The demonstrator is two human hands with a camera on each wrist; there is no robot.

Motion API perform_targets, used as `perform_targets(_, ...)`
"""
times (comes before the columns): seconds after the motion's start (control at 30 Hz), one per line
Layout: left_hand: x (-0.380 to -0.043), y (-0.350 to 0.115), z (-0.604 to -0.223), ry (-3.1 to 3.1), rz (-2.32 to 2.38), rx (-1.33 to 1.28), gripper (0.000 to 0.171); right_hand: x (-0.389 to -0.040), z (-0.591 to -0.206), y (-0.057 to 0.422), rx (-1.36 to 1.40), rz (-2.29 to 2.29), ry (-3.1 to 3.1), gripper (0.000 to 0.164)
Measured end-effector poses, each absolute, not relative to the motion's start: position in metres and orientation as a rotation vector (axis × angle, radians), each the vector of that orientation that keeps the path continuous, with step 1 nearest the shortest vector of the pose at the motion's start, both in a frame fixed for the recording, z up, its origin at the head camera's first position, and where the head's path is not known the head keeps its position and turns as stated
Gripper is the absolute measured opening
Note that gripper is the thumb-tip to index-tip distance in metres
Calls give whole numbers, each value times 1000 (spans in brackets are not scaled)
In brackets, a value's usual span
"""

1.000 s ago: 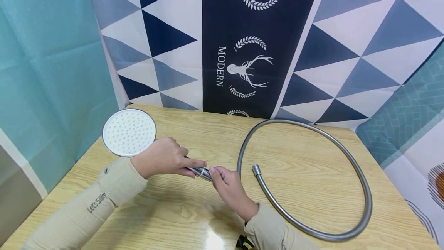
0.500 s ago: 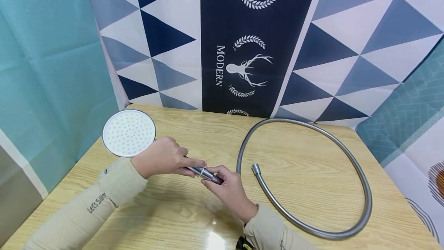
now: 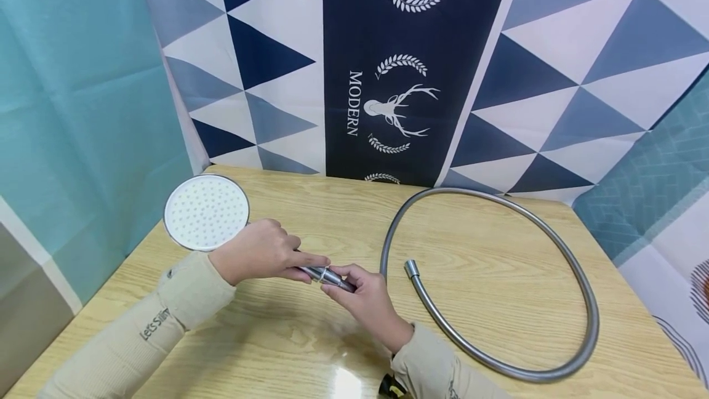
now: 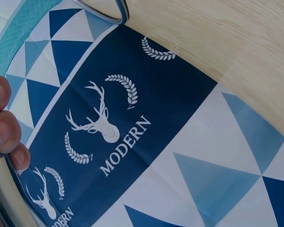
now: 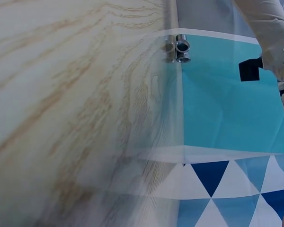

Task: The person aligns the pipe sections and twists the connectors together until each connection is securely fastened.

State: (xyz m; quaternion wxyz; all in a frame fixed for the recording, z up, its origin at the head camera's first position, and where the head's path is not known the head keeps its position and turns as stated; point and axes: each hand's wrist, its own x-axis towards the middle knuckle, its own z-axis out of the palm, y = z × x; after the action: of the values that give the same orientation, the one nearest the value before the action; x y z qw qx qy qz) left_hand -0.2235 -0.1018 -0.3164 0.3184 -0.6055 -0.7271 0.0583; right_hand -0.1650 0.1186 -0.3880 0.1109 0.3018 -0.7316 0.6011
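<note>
A handheld shower head (image 3: 207, 212), with a round white nozzle face, is at the left in the head view. My left hand (image 3: 263, 254) grips its chrome handle (image 3: 317, 273), most of which the hand hides. At the handle's end, my right hand (image 3: 362, 297) pinches the metal end fitting (image 3: 335, 280) of a grey shower hose (image 3: 588, 300) between thumb and fingers. Fitting and handle meet in line; whether the threads engage is too small to tell. The hose loops across the right of the table, its free end (image 3: 412, 268) lying near the right hand.
The wooden table (image 3: 471, 239) ends at a patterned cloth (image 3: 388, 79) behind and a teal cloth (image 3: 88, 109) at the left. A small chrome part (image 5: 182, 48) stands on the table in the right wrist view. A black object (image 3: 391, 386) shows beneath the right sleeve.
The right hand's fingers have shifted back along the hose fitting, baring more of it, and taken a new grip. The left hand and shower head have stayed nearly still.
</note>
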Motion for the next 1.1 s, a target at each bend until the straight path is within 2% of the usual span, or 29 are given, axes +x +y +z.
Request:
perform_targets(0.17, -224, -102, -317, -1899, 157, -1600, 37, -164, -388, 119, 887, 1740, -2159, 20)
perform_targets(0.87, -227, -95, -319, -1911, 159, -1617, 33, -163, -386, 126, 849, 1666, -2297, 19)
perform_targets(1.1, -231, -94, -320, -1857, 137, -1626, 31, -162, -385, 126, 865, 1615, -2279, 13)
